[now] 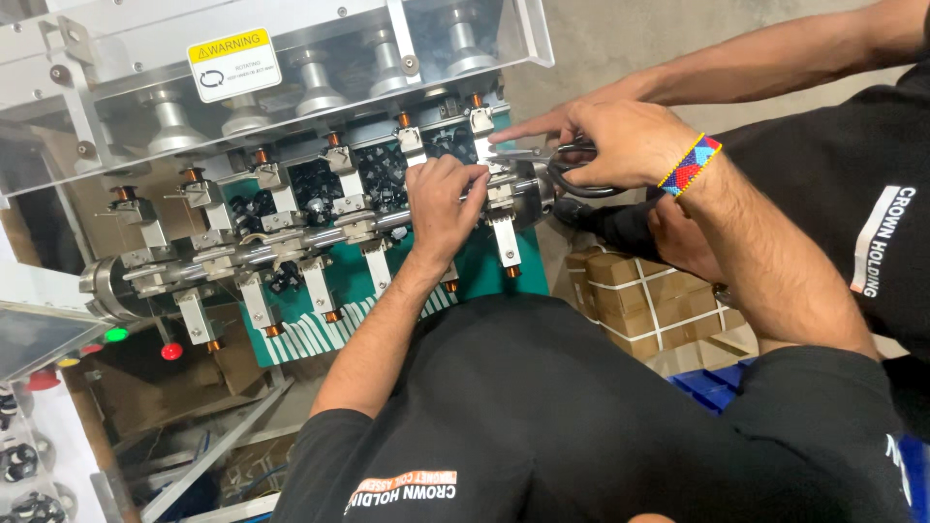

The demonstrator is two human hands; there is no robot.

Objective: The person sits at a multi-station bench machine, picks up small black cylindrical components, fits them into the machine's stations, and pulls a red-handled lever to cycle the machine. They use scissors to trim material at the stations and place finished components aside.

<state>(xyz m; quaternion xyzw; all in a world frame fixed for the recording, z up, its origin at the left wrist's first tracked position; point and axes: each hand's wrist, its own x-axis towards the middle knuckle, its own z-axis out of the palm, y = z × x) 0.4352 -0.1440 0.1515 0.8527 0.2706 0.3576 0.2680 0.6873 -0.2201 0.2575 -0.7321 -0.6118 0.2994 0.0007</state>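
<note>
On the winding machine's steel shaft [291,247]: left hand [441,208] fingers clamped around it; right hand [625,145] fingers closed on black-handled scissors [567,169].

Noted: a rectangular yellow-and-white warning label [233,64] sits on the clear guard at upper left of my machine, a stack of strapped brown cardboard boxes [643,302] stands on the floor at right, blue crates [705,387] beside them, and a tilted grey screen [39,334] shows at far left.

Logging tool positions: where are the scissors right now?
In the head view, the scissors are right of centre, in the right hand, tips at the machine shaft's right end, beside the left hand.
</note>
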